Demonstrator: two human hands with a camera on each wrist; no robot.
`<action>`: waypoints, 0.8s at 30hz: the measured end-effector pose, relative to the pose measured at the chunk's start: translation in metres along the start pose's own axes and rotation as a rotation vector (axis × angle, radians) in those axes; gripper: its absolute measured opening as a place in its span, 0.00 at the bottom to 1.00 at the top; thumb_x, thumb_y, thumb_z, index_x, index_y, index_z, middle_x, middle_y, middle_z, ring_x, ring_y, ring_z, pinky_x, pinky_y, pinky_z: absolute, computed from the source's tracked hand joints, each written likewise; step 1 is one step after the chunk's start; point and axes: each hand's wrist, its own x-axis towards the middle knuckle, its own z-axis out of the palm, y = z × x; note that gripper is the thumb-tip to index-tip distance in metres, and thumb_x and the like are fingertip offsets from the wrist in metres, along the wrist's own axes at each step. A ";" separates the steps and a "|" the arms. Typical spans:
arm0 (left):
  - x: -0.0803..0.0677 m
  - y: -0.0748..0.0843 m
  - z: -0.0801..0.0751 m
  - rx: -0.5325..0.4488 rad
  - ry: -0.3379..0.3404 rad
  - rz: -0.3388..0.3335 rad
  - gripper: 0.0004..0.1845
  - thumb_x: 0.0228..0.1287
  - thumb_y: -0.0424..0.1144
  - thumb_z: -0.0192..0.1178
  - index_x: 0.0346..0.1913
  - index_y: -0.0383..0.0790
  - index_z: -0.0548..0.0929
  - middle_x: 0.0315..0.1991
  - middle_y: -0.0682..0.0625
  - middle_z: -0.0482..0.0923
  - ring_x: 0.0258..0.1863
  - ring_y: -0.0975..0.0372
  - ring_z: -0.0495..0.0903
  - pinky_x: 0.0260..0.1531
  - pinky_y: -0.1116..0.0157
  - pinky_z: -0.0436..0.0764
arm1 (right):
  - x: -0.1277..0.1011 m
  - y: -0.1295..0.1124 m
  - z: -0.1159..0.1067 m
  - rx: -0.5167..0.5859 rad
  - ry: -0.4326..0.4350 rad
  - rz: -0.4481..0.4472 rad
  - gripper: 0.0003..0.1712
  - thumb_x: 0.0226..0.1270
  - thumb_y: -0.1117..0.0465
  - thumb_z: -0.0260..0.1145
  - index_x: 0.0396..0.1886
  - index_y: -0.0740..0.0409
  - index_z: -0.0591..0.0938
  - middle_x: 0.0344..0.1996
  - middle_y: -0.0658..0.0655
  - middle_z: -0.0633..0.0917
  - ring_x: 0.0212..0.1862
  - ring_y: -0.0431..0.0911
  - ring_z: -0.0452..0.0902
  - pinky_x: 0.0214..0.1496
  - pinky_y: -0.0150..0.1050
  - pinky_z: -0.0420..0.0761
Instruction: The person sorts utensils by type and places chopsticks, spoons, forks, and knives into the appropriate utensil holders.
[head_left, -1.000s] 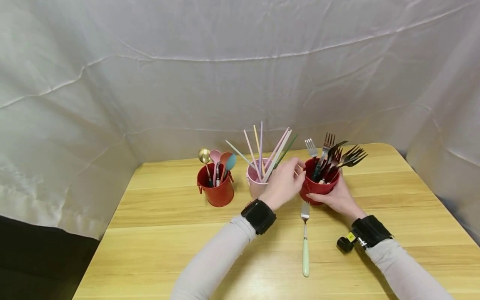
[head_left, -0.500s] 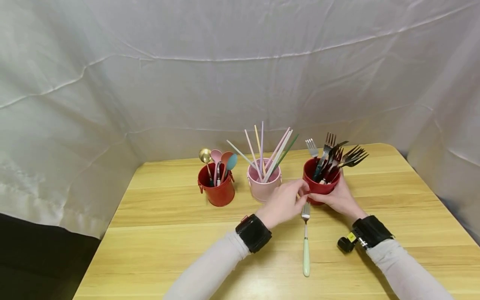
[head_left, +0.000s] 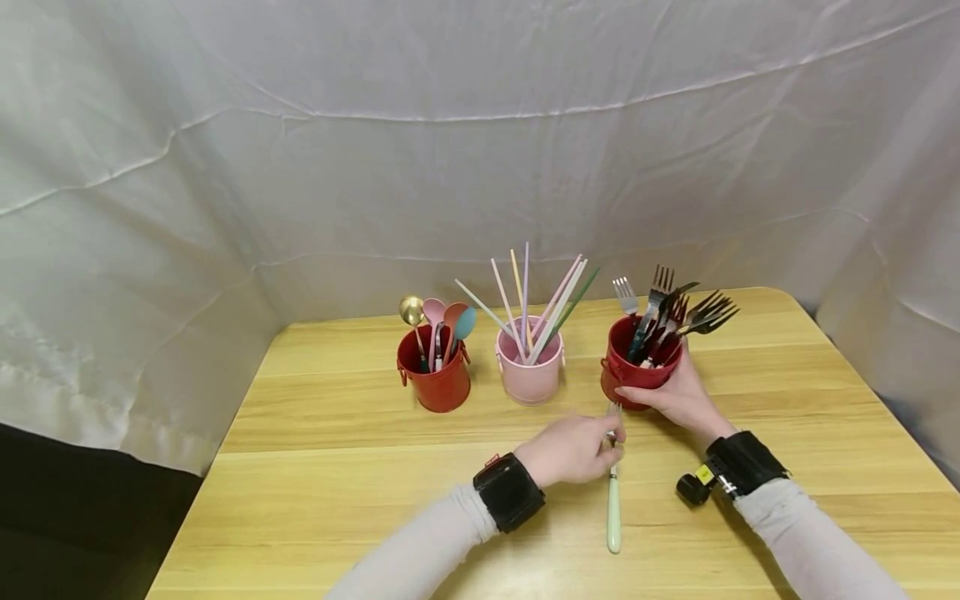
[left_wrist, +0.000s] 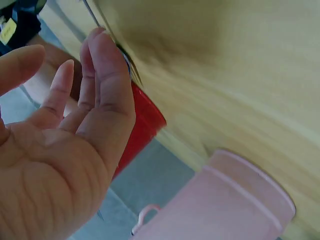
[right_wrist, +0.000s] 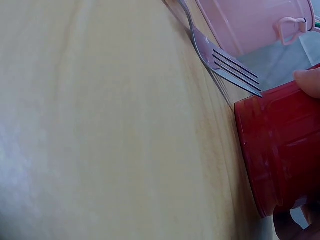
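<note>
My right hand [head_left: 678, 396] grips the right-hand red bucket [head_left: 626, 379] around its side, with the thumb across the front. Several forks [head_left: 660, 304] stand in that bucket, tines up, leaning various ways. A single fork [head_left: 614, 517] with a pale green handle lies on the table in front, its tines pointing at the bucket's base; the tines [right_wrist: 232, 70] show close to the red wall in the right wrist view. Over the neck of this fork hovers my left hand [head_left: 573, 450], hiding part of it. In the left wrist view the left fingers [left_wrist: 112, 75] are loosely extended, the thumb apart.
A pink bucket [head_left: 528, 383] holding several coloured straws [head_left: 525, 292] stands left of the forks. Farther left is another red bucket [head_left: 438, 390] with several spoons [head_left: 453, 317]. Behind the wooden table [head_left: 337, 492] hangs a pale cloth [head_left: 480, 183].
My left hand has moved from the left side of the fork bucket down toward the front, over the lying fork. The right hand keeps its hold on the bucket.
</note>
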 end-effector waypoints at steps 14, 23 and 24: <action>0.008 0.011 0.014 0.037 -0.123 -0.056 0.10 0.71 0.51 0.60 0.50 0.55 0.80 0.28 0.62 0.76 0.28 0.71 0.74 0.28 0.76 0.69 | 0.001 0.001 -0.001 -0.023 -0.008 -0.015 0.64 0.44 0.71 0.82 0.77 0.47 0.54 0.68 0.58 0.71 0.63 0.27 0.66 0.63 0.14 0.64; 0.010 0.015 0.015 0.074 -0.171 -0.087 0.08 0.71 0.54 0.60 0.37 0.56 0.81 0.28 0.62 0.75 0.28 0.70 0.73 0.27 0.74 0.69 | 0.000 0.000 -0.001 -0.041 -0.004 -0.012 0.64 0.44 0.71 0.82 0.77 0.49 0.54 0.69 0.62 0.69 0.62 0.26 0.66 0.63 0.14 0.64; 0.010 0.015 0.015 0.076 -0.169 -0.088 0.09 0.71 0.54 0.60 0.36 0.55 0.80 0.28 0.63 0.75 0.27 0.70 0.73 0.27 0.74 0.69 | 0.000 0.000 -0.001 -0.040 -0.004 -0.014 0.64 0.44 0.71 0.82 0.77 0.49 0.54 0.69 0.63 0.69 0.62 0.26 0.66 0.63 0.14 0.64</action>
